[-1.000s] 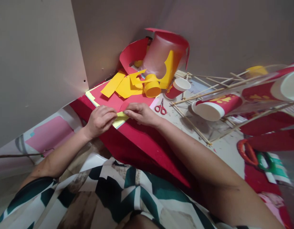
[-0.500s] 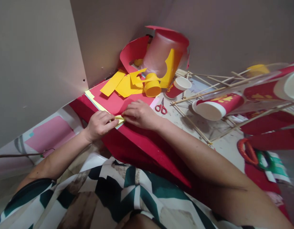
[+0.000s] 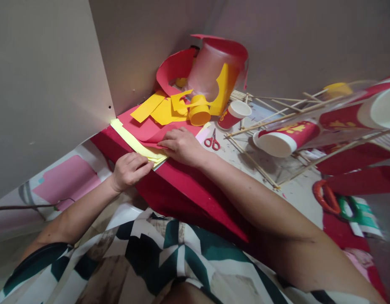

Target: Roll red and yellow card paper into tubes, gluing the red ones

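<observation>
A stack of coloured paper lies at the corner of the red-covered table, with red paper [image 3: 141, 128] on top and pale yellow paper [image 3: 131, 137] showing beneath along the near edge. My left hand [image 3: 131, 169] is closed at the near corner of the yellow paper, its thumb and fingers pinching the edge. My right hand [image 3: 182, 147] lies over the red paper, fingers curled together on its near edge, which is lifted back from the yellow sheets. Its fingertips are partly hidden.
Yellow paper scraps [image 3: 165, 110], a yellow paper ring [image 3: 199, 113] and a clear bucket [image 3: 210, 67] stand behind. Red-handled scissors [image 3: 212, 141], a paper cup [image 3: 234, 115] and a stick frame [image 3: 261, 169] holding cups are to the right, near rolls of tape [image 3: 326, 197]. Walls close in behind and left.
The red paper's near edge has moved back, baring a wider strip of yellow paper. My hands have drawn slightly apart, the left one moving a little nearer to me.
</observation>
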The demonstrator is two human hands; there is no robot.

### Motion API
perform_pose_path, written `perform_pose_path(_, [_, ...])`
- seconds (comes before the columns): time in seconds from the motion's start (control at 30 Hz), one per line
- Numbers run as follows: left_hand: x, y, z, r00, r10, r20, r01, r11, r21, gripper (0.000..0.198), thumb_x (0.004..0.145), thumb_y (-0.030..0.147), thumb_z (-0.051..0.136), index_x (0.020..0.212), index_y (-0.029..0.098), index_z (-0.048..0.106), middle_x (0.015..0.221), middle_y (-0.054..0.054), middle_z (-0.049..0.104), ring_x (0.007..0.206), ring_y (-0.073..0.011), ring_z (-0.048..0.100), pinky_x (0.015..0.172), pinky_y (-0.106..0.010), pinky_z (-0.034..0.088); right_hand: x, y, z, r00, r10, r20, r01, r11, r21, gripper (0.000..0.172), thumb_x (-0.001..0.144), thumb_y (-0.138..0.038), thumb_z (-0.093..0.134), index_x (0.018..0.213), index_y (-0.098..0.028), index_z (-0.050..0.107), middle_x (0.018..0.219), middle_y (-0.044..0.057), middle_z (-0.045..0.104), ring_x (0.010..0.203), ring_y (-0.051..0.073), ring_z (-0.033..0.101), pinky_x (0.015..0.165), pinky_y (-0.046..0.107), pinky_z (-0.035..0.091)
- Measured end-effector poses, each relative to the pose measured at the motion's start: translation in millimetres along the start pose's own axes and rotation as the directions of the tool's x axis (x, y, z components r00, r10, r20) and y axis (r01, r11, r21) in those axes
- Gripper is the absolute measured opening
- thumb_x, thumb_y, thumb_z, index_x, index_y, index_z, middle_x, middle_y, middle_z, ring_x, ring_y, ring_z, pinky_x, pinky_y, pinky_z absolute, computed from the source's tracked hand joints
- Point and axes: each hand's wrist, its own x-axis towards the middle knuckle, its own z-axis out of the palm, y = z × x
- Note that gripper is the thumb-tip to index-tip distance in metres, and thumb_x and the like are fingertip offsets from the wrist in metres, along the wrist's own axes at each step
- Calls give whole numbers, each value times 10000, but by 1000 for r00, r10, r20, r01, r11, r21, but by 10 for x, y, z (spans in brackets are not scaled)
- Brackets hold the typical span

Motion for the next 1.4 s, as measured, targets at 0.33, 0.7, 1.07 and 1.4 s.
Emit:
perform_pose_path(0.33, [-2, 40, -15, 999, -50, -17, 50, 998, 24, 157, 933, 129, 599, 979, 222, 716, 822, -52, 737, 782, -176, 689, 659, -288, 533, 15, -65, -205, 987, 61, 150, -90, 977, 193, 243, 914, -302, 656, 1103, -189, 760, 996, 95, 727, 882, 230, 625, 761, 355, 380])
perform_pose_path(0.7, [-210, 113, 27, 992, -125, 21, 125, 992, -20, 203, 927, 144, 598, 1040, 256, 724, 953, -73, 765, 878, -194, 714, 750, -327, 571, -24, -188, -82, 984, 3, -178, 22, 990, 140, 223, 971, -125, 471, 879, -209, 656, 1012, 81, 685, 893, 210, 578, 748, 342, 406])
perform_pose_path(1.07, [-5, 92, 15, 935, -354, 2, 352, 931, -95, 96, 912, 211, 649, 951, 237, 732, 909, -59, 728, 787, -168, 662, 685, -294, 520, -112, -340, -193, 954, -199, -226, 230, 966, 117, 106, 946, -308, 606, 978, -227, 666, 1300, 135, 660, 1148, 283, 607, 915, 463, 485])
perform_pose_path(1.4, [146, -3, -49, 933, -346, 98, 360, 898, -253, 80, 905, 195, 660, 926, 206, 737, 925, -76, 718, 819, -172, 661, 725, -294, 550, -95, -375, -28, 954, -78, -291, 104, 992, 74, 163, 985, -313, 588, 904, -219, 693, 1229, 111, 720, 1133, 264, 629, 935, 444, 500])
